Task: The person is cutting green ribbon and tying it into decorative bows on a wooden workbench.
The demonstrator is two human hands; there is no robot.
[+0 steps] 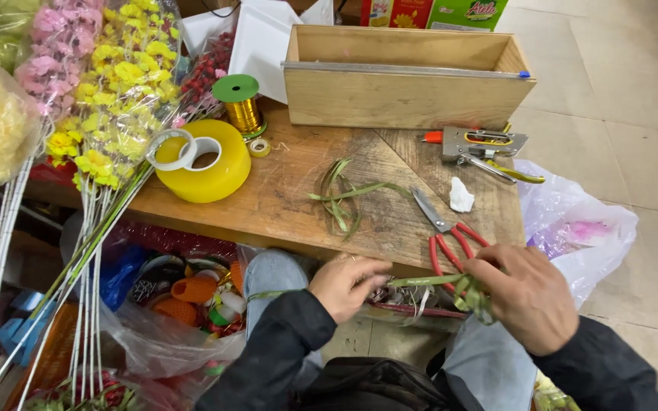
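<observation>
Currently both hands pinch green leaf strip (426,281): left hand (346,285) anchors near end, right hand (523,297) grips folded loops; keep strip taut.

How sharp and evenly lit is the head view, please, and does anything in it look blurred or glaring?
Head view: even, soft light with faint shadows; the red-handled scissors and staple gun are sharp; the left hand and right hand on the green strip look slightly soft; mild sheen on the yellow tape roll.
</observation>
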